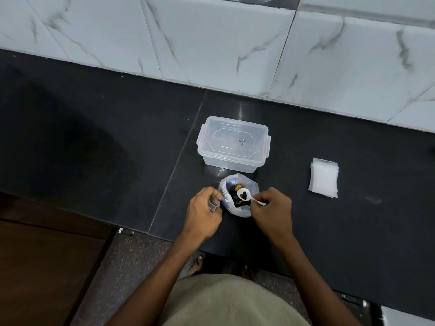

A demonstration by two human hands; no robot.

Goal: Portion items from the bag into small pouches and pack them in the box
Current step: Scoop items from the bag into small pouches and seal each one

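Just in front of the clear box (233, 143), the bag (237, 196) sits between both hands. Right hand (273, 208) pinches a white spoon (247, 196) over its mouth; left hand (204, 208) grips a small pouch (214, 205) beside it.

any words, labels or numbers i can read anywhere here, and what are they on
Nothing here can be read with certainty.
Bag: pale print on its left side, beside the left hand, too blurred and crumpled to read.
Box: clear plastic, only moulded lines on the lid, no text visible.
Stack of pouches: blank, no print visible.
Spoon pinched by the right hand: plain white, no marking.
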